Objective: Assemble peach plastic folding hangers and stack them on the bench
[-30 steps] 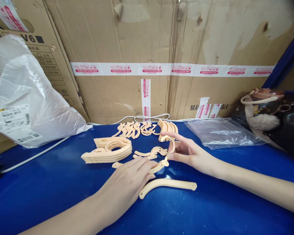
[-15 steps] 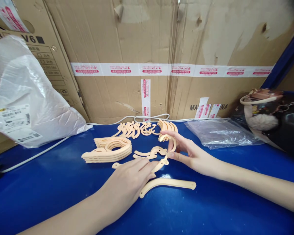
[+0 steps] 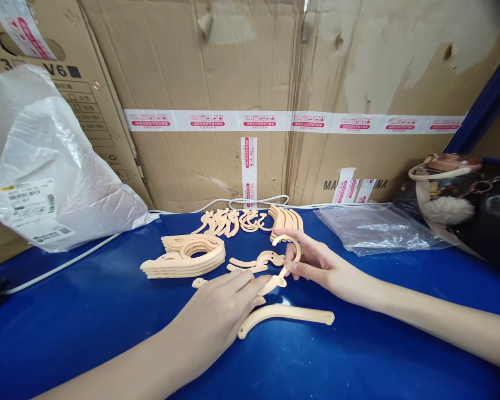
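My right hand (image 3: 312,261) pinches a curved beige hanger hook (image 3: 296,250) between thumb and fingers, its open end toward the left. The hook's lower end meets the tip of a beige hanger arm (image 3: 271,285). My left hand (image 3: 223,305) is closed over that arm and hides most of its length; one end (image 3: 199,283) sticks out on the left. In front of my fingers lies a loose curved hanger arm (image 3: 285,313). Just behind them rests another beige hanger piece (image 3: 258,261) with a hooked end.
Stacked folded hangers (image 3: 183,258) sit left of centre. Behind are several small hooks and parts (image 3: 219,222) and a row of curved arms (image 3: 286,218). A clear plastic bag (image 3: 379,228), dark bag (image 3: 483,216), white parcel (image 3: 58,161), cable (image 3: 66,262) and cardboard (image 3: 216,72) surround the blue table (image 3: 337,366).
The hook in my right hand has tilted slightly at its joint with the arm. Both hands stay in nearly the same place, and the whole view has shifted a little.
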Available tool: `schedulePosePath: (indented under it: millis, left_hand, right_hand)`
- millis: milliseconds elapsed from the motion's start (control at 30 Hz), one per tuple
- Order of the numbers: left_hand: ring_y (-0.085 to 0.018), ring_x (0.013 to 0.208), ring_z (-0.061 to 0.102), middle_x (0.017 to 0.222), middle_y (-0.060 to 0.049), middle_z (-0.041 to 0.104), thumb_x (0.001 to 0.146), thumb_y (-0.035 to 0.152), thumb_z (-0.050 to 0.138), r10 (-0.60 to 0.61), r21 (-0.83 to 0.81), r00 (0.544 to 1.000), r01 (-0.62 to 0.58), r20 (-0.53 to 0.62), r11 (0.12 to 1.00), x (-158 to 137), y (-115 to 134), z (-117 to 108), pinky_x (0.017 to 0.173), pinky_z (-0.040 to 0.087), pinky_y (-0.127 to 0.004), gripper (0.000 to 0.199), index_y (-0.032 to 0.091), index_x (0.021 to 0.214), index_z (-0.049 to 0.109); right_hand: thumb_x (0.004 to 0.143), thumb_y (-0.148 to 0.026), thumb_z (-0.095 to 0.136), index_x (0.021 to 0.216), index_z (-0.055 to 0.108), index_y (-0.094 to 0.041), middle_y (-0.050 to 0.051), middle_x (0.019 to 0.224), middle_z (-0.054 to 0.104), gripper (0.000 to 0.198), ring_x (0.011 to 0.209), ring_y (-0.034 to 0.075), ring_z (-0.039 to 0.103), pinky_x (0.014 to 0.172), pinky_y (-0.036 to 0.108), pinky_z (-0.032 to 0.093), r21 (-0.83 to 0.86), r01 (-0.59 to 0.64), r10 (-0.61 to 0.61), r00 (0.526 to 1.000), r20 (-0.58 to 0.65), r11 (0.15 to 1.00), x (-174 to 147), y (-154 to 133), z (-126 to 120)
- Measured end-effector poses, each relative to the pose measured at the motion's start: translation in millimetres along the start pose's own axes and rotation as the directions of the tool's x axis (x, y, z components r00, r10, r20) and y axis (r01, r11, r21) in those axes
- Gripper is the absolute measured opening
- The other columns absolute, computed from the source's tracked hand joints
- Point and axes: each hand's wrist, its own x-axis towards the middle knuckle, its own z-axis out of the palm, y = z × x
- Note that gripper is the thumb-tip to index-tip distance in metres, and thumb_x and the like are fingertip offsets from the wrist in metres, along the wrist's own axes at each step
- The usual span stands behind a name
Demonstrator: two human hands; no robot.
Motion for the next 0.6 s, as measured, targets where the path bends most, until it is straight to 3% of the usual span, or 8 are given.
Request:
schedulePosePath:
  millis: [133, 233, 333, 400, 533, 600]
  left_hand:
    - [-0.020, 0.099, 0.061, 0.109, -0.005, 0.064, 0.097, 0.022, 0.037, -0.068, -0.090, 0.997, 0.064, -0.035, 0.994, 1.0, 4.1, -3.2, 0.081, 0.049, -0.032, 0.025, 0.020, 0.118, 0.051]
    - [-0.019, 0.085, 0.061, 0.095, -0.003, 0.063, 0.098, 0.029, 0.036, -0.153, -0.165, 0.988, 0.154, 0.017, 0.974, 4.8, 11.2, -9.6, 0.070, 0.047, -0.029, 0.022, 0.021, 0.101, 0.056]
    - [-0.015, 0.072, 0.057, 0.081, 0.000, 0.061, 0.096, 0.031, 0.039, -0.247, -0.294, 0.964, 0.266, 0.102, 0.918, 11.4, 16.2, -15.6, 0.063, 0.042, -0.026, 0.023, 0.020, 0.084, 0.056]
    - [-0.013, 0.068, 0.055, 0.076, 0.002, 0.060, 0.094, 0.032, 0.044, -0.308, -0.464, 0.937, 0.350, 0.167, 0.813, 16.6, 16.5, -17.3, 0.060, 0.041, -0.024, 0.022, 0.019, 0.081, 0.056]
    - [-0.011, 0.054, 0.050, 0.066, 0.003, 0.053, 0.084, 0.042, 0.052, -0.426, -0.745, 0.838, 0.517, 0.341, 0.421, 25.6, 14.0, -15.3, 0.046, 0.042, -0.021, 0.025, 0.018, 0.077, 0.051]
    - [-0.011, 0.054, 0.051, 0.065, 0.003, 0.052, 0.078, 0.044, 0.057, -0.465, -0.789, 0.792, 0.552, 0.395, 0.270, 28.3, 13.7, -13.6, 0.044, 0.044, -0.022, 0.027, 0.018, 0.074, 0.048]
  right_hand:
    - [0.089, -0.026, 0.055, 0.131, 0.037, -0.026, 0.000, 0.088, 0.056, 0.046, 0.082, 0.015, 0.056, 0.079, 0.033, 0.047, -0.178, 0.056, -0.062, 0.998, -0.029, 0.982, -4.1, -9.1, 3.3]
    - [0.089, -0.028, 0.056, 0.127, 0.040, -0.026, 0.000, 0.088, 0.060, 0.041, 0.083, 0.015, 0.059, 0.079, 0.033, 0.048, -0.266, 0.101, -0.101, 0.995, 0.012, 0.959, -5.3, -15.0, 5.2]
    - [0.091, -0.031, 0.054, 0.134, 0.033, -0.025, 0.000, 0.085, 0.063, 0.048, 0.078, 0.015, 0.060, 0.072, 0.030, 0.048, -0.429, 0.111, -0.098, 0.994, 0.054, 0.897, -7.2, -22.7, 3.7]
    - [0.087, -0.041, 0.058, 0.129, 0.041, -0.023, 0.001, 0.082, 0.064, 0.049, 0.072, 0.017, 0.060, 0.063, 0.029, 0.046, -0.634, 0.072, -0.035, 0.997, 0.071, 0.770, -9.7, -29.6, 2.0]
    - [0.080, -0.050, 0.064, 0.095, 0.065, -0.019, 0.005, 0.077, 0.064, 0.035, 0.070, 0.021, 0.059, 0.059, 0.031, 0.042, -0.906, 0.109, 0.024, 0.991, 0.130, 0.410, -18.0, -38.2, 7.7]
    - [0.083, -0.043, 0.061, 0.092, 0.067, -0.019, 0.007, 0.084, 0.063, 0.026, 0.076, 0.022, 0.059, 0.064, 0.032, 0.044, -0.922, 0.174, -0.008, 0.983, 0.183, 0.346, -22.9, -35.7, 14.6]
